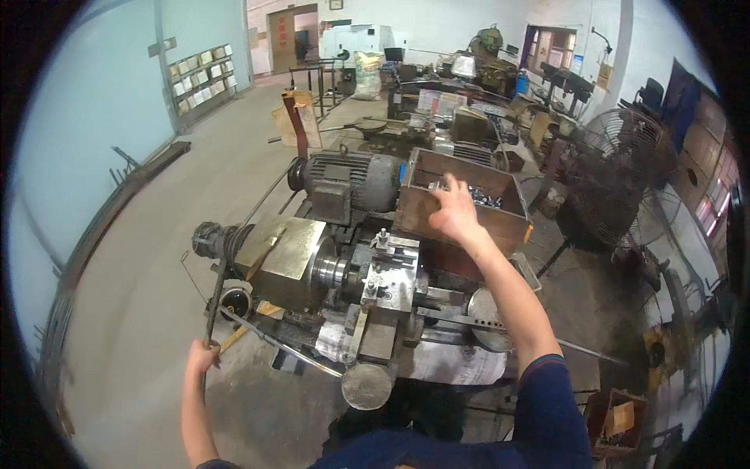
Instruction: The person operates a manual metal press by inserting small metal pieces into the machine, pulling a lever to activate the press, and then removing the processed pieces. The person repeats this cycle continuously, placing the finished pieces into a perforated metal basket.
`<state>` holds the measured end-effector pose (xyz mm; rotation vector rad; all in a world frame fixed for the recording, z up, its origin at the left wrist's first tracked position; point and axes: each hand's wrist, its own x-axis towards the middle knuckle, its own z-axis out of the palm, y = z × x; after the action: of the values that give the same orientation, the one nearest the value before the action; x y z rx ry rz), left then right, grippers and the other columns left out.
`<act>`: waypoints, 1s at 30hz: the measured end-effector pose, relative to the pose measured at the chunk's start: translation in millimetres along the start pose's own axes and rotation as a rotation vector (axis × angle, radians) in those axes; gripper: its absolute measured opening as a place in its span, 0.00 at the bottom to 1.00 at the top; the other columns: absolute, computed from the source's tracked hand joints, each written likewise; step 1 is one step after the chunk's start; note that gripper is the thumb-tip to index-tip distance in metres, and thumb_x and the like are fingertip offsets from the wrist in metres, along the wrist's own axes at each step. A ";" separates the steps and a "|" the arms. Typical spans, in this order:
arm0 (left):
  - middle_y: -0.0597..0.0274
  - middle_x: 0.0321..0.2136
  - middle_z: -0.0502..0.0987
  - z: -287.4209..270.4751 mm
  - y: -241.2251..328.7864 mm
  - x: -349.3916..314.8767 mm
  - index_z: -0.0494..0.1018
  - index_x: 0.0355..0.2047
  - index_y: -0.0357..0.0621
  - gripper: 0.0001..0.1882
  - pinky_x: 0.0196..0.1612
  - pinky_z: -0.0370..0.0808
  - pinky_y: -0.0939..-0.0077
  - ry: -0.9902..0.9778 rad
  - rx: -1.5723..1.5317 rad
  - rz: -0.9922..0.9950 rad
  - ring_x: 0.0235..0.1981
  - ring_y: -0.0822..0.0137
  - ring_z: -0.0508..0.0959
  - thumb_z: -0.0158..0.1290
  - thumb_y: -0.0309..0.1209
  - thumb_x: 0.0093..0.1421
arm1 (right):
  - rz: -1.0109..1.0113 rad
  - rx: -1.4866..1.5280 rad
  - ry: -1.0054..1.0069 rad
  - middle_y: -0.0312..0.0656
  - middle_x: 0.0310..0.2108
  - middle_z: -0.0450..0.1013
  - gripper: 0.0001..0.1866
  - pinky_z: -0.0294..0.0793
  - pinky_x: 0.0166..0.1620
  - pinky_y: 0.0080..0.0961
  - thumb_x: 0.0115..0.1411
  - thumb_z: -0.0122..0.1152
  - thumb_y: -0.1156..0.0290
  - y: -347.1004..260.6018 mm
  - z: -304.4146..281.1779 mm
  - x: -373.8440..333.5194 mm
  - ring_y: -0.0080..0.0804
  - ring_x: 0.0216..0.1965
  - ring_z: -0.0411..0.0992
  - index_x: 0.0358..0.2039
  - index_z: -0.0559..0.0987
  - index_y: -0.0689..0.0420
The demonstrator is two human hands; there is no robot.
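Observation:
My left hand [203,356] is closed round the lower end of a long dark metal lever [216,301], which slants up beside the lathe's headstock [285,250]. Over the near rim of a wooden box [422,209], my right hand [455,213] reaches with its fingers apart. Small shiny metal parts [488,197] lie inside that box. A tiny bright spot shows by the fingertips; whether they touch a part is unclear. Between my hands are the lathe's chuck [326,270] and its tool slide [391,285], with a round handwheel [366,386] nearest me.
A grey electric motor [351,181] sits behind the headstock. A brush [266,252] rests on top of it. To the right stands a large caged fan [625,176]. Long metal bars [101,227] lie along the left wall. Other machines [461,102] fill the back.

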<state>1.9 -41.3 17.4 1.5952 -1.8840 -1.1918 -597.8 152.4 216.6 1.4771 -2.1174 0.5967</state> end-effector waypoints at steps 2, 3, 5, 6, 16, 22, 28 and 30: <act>0.57 0.12 0.70 7.9 18.6 -5.9 0.69 0.21 0.30 0.06 0.15 0.74 0.72 0.028 -0.076 0.006 0.12 0.66 0.73 0.50 0.24 0.46 | 0.022 0.160 0.141 0.55 0.52 0.59 0.24 0.62 0.52 0.37 0.35 0.57 0.68 13.5 -16.6 -3.9 0.51 0.50 0.59 0.39 0.76 0.56; 0.58 0.13 0.70 7.0 16.7 -5.2 0.69 0.22 0.30 0.06 0.15 0.73 0.73 0.039 -0.106 0.024 0.12 0.67 0.73 0.50 0.24 0.47 | -0.007 0.194 0.149 0.55 0.51 0.60 0.24 0.62 0.52 0.38 0.35 0.57 0.67 18.3 -24.7 -10.4 0.51 0.50 0.59 0.38 0.76 0.56; 0.59 0.14 0.70 8.8 16.0 -10.8 0.69 0.24 0.30 0.08 0.16 0.73 0.73 0.068 -0.149 0.067 0.13 0.67 0.73 0.51 0.26 0.48 | -0.030 0.255 0.144 0.56 0.51 0.60 0.24 0.62 0.52 0.38 0.35 0.57 0.67 29.4 -31.1 -37.7 0.51 0.50 0.60 0.38 0.76 0.56; 0.59 0.14 0.70 7.2 20.6 -13.0 0.69 0.25 0.30 0.09 0.17 0.73 0.74 0.061 -0.160 0.090 0.14 0.68 0.73 0.51 0.27 0.49 | -0.034 0.241 0.154 0.55 0.51 0.61 0.23 0.63 0.51 0.38 0.35 0.57 0.66 34.8 -35.0 -59.0 0.51 0.50 0.61 0.37 0.76 0.56; 0.59 0.22 0.72 -25.9 -16.1 -9.7 0.64 0.48 0.38 0.22 0.30 0.73 0.75 -0.150 -0.236 -0.102 0.24 0.67 0.73 0.50 0.39 0.57 | 0.742 0.137 -0.431 0.49 0.34 0.72 0.20 0.71 0.39 0.32 0.36 0.55 0.69 118.0 -109.3 -376.9 0.42 0.36 0.72 0.33 0.77 0.60; 0.58 0.28 0.69 -33.3 -13.9 25.1 0.64 0.49 0.34 0.26 0.36 0.72 0.72 -0.306 -0.102 -0.123 0.33 0.66 0.71 0.50 0.41 0.56 | 1.025 0.130 -0.688 0.50 0.19 0.72 0.09 0.73 0.32 0.35 0.36 0.54 0.66 55.1 -133.9 -566.3 0.47 0.25 0.72 0.18 0.78 0.55; 0.54 0.31 0.69 -29.9 -9.8 3.6 0.64 0.50 0.35 0.27 0.38 0.71 0.69 -0.155 -0.074 -0.158 0.35 0.64 0.71 0.52 0.41 0.55 | 0.755 0.161 -0.958 0.49 0.23 0.72 0.10 0.72 0.33 0.33 0.34 0.54 0.69 2.4 -124.5 -600.7 0.46 0.28 0.71 0.20 0.78 0.57; 0.53 0.32 0.69 -28.9 -8.2 7.1 0.64 0.50 0.34 0.28 0.39 0.71 0.69 -0.153 -0.110 -0.171 0.35 0.63 0.71 0.53 0.41 0.55 | 0.732 0.139 -0.933 0.50 0.23 0.72 0.10 0.72 0.33 0.34 0.34 0.55 0.68 0.7 -118.6 -607.5 0.47 0.28 0.71 0.20 0.77 0.58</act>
<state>26.7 -58.0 25.4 1.6741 -1.7658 -1.5021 -401.4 668.5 -62.9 1.0990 -3.4653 0.2930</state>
